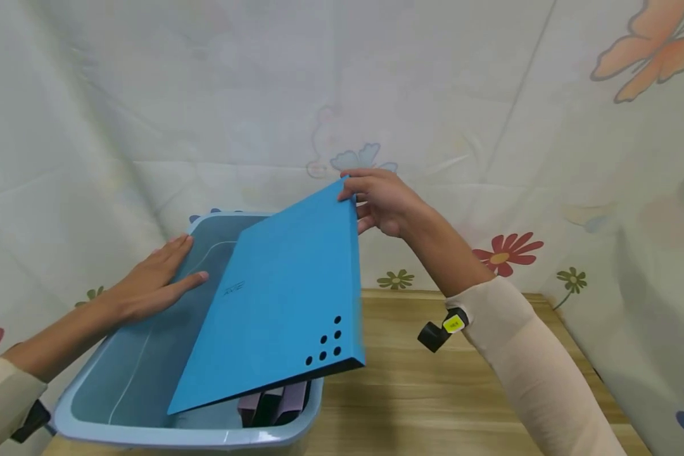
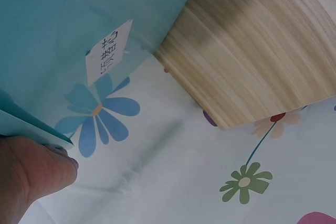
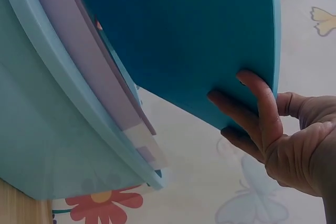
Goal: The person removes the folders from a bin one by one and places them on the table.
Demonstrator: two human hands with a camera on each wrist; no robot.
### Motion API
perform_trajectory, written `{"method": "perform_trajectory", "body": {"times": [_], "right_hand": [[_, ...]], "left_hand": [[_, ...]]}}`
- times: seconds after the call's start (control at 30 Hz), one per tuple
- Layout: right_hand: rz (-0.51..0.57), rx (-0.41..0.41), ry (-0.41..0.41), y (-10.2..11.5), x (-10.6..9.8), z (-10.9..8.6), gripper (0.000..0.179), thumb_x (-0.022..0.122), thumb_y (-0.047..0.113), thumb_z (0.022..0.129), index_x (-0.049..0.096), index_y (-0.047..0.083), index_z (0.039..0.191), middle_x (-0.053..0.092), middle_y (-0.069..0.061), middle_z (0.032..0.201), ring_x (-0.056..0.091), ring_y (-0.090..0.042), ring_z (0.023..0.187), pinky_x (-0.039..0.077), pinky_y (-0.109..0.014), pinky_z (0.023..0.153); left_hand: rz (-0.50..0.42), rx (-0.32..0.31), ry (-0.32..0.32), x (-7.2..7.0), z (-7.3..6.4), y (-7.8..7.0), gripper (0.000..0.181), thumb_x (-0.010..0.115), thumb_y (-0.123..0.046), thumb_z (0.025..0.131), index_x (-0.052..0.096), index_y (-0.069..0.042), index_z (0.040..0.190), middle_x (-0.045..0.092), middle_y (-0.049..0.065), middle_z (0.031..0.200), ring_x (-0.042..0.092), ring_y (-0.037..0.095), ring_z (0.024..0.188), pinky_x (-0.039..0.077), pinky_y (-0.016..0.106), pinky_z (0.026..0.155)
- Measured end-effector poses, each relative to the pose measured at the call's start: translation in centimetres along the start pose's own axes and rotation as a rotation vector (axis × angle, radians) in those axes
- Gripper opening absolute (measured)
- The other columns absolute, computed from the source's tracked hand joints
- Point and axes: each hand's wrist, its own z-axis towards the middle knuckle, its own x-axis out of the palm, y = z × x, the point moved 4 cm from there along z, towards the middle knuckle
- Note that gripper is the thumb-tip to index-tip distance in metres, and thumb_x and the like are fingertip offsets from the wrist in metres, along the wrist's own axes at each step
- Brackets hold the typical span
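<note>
A flat blue folder point(image 1: 285, 278) with black dots near one corner and small dark print slants over the blue plastic bin point(image 1: 273, 437), its near left corner down inside it. My right hand point(image 1: 382, 199) holds the folder by its far right corner. In the right wrist view, the fingers point(image 3: 239, 111) lie across the folder's face point(image 3: 199, 40), with the thumb round at its edge. My left hand point(image 1: 154, 278) rests on the bin's left rim, fingers along it and thumb extended over the inside. The left wrist view shows that hand point(image 2: 39, 169) beside the bin's edge.
Mauve and black items point(image 1: 273, 405) stand in the bin's near right corner, partly under the folder. A white paper label point(image 2: 109, 52) with handwriting is on the bin's wall. The bin stands on a wooden table point(image 1: 410, 386) before a flower-patterned curtain point(image 1: 251, 95).
</note>
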Motion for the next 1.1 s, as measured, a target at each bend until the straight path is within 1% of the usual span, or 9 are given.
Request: {"method": "perform_trajectory", "body": {"times": [0.23, 0.4, 0.47, 0.57, 0.67, 0.83, 0.97, 1.07, 1.1], "right_hand": [[0.039, -0.008, 0.025, -0.4, -2.3, -1.0, 0.074, 0.055, 0.005, 0.109, 0.035, 0.019, 0.179, 0.052, -0.023, 0.166, 0.08, -0.022, 0.086, 0.059, -0.028, 0.051], [0.078, -0.009, 0.031, -0.7, -3.6, -1.5, 0.072, 0.053, 0.005, 0.11, 0.034, 0.017, 0.179, 0.069, -0.01, 0.125, 0.076, -0.016, 0.072, 0.059, -0.025, 0.05], [0.093, -0.007, 0.035, -0.9, -4.1, -1.7, 0.071, 0.052, 0.005, 0.111, 0.033, 0.017, 0.179, 0.068, -0.005, 0.107, 0.071, -0.015, 0.065, 0.056, -0.024, 0.049], [0.107, -0.003, 0.046, -1.1, -4.7, -1.9, 0.071, 0.051, 0.006, 0.111, 0.032, 0.017, 0.179, 0.061, 0.0, 0.095, 0.059, -0.013, 0.058, 0.052, -0.021, 0.048], [0.122, -0.001, 0.044, -1.5, -5.5, -2.1, 0.07, 0.049, 0.007, 0.113, 0.032, 0.019, 0.18, 0.056, 0.001, 0.092, 0.052, -0.011, 0.055, 0.047, -0.019, 0.048], [0.1, -0.02, 0.024, -2.1, -7.1, -2.6, 0.068, 0.045, 0.01, 0.115, 0.03, 0.022, 0.18, 0.046, 0.005, 0.106, 0.035, -0.006, 0.054, 0.035, -0.017, 0.047], [0.099, -0.022, 0.0, -2.8, -8.6, -3.3, 0.067, 0.046, 0.009, 0.115, 0.032, 0.021, 0.18, 0.045, 0.007, 0.103, 0.031, -0.006, 0.054, 0.032, -0.017, 0.046], [0.114, -0.013, -0.017, -3.3, -9.6, -3.7, 0.067, 0.047, 0.008, 0.115, 0.033, 0.021, 0.179, 0.043, 0.009, 0.085, 0.031, -0.006, 0.052, 0.032, -0.017, 0.046], [0.12, -0.01, -0.02, -3.5, -9.9, -3.8, 0.067, 0.047, 0.008, 0.116, 0.033, 0.021, 0.179, 0.044, 0.01, 0.086, 0.032, -0.005, 0.051, 0.032, -0.016, 0.046]], "left_hand": [[0.004, 0.004, -0.002, 0.3, 0.4, -0.4, 0.097, 0.053, -0.052, 0.115, 0.006, 0.005, 0.178, 0.005, 0.036, 0.186, 0.007, 0.061, 0.172, 0.008, 0.08, 0.138], [0.01, 0.003, -0.005, 0.3, 0.5, -0.6, 0.098, 0.053, -0.052, 0.115, 0.006, 0.005, 0.178, 0.005, 0.034, 0.187, 0.006, 0.061, 0.173, 0.008, 0.08, 0.138], [0.011, 0.003, -0.005, 0.3, 0.5, -0.7, 0.098, 0.053, -0.053, 0.115, 0.005, 0.004, 0.179, 0.005, 0.034, 0.187, 0.006, 0.06, 0.173, 0.008, 0.08, 0.138], [0.01, 0.005, -0.006, 0.4, 0.5, -0.7, 0.099, 0.053, -0.053, 0.115, 0.005, 0.004, 0.179, 0.005, 0.034, 0.187, 0.005, 0.06, 0.173, 0.008, 0.08, 0.138], [0.008, 0.008, -0.009, 0.5, 0.4, -0.7, 0.099, 0.054, -0.052, 0.115, 0.006, 0.005, 0.178, 0.006, 0.034, 0.187, 0.006, 0.061, 0.173, 0.009, 0.081, 0.137], [0.002, 0.005, -0.006, 0.5, 0.7, -0.9, 0.099, 0.055, -0.053, 0.114, 0.006, 0.005, 0.178, 0.006, 0.035, 0.186, 0.007, 0.061, 0.173, 0.009, 0.082, 0.137], [-0.004, -0.005, -0.006, 0.7, 1.0, -1.1, 0.101, 0.056, -0.055, 0.113, 0.005, 0.003, 0.179, 0.004, 0.033, 0.187, 0.007, 0.06, 0.173, 0.009, 0.082, 0.136], [-0.005, -0.009, -0.004, 0.7, 1.1, -1.1, 0.102, 0.056, -0.056, 0.113, 0.005, 0.003, 0.179, 0.003, 0.032, 0.187, 0.006, 0.06, 0.173, 0.008, 0.081, 0.137], [-0.006, -0.009, -0.003, 0.7, 1.1, -1.1, 0.102, 0.057, -0.056, 0.113, 0.005, 0.003, 0.179, 0.004, 0.033, 0.187, 0.007, 0.06, 0.173, 0.008, 0.081, 0.137]]}}
